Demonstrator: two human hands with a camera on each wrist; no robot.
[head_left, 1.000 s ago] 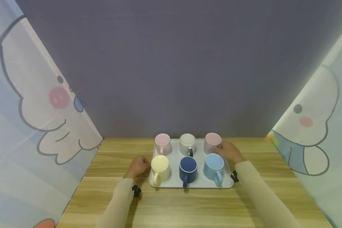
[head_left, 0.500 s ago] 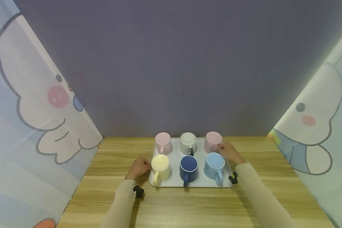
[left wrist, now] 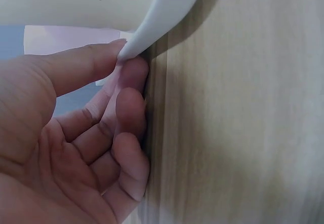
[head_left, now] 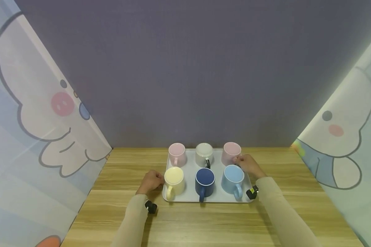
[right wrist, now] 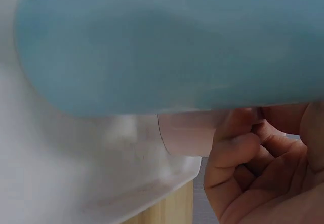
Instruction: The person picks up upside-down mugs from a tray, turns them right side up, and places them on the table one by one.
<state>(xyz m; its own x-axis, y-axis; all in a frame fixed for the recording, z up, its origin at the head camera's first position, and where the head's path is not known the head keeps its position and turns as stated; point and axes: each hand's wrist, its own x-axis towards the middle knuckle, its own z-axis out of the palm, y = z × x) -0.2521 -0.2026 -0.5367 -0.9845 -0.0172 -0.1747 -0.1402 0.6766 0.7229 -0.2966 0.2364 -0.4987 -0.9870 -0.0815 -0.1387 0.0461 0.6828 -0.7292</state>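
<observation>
In the head view, my left hand (head_left: 150, 180) is at the left edge of a white tray (head_left: 190, 183). The left wrist view shows its thumb and forefinger pinching the tray's rim (left wrist: 162, 24), other fingers curled below. My right hand (head_left: 248, 164) is at the near right side of a pink mug (head_left: 230, 158) in the tray's back right corner. Its fingers are curled and seem to pinch the mug's handle; the light blue mug (right wrist: 167, 46) hides the contact in the right wrist view. That light blue mug stands upright in front of the pink one.
Also upright on the tray are a yellow mug (head_left: 175, 185), a dark blue mug (head_left: 205, 187), a white mug (head_left: 203, 158) with a black handle and another pink mug (head_left: 177, 157). The wooden table (head_left: 204, 226) meets a grey panel (head_left: 185, 75) behind the tray.
The head view has shifted slightly. Both hands stay at the tray edge and the right pink mug, with only tiny movement; the mugs and tray keep their places.
</observation>
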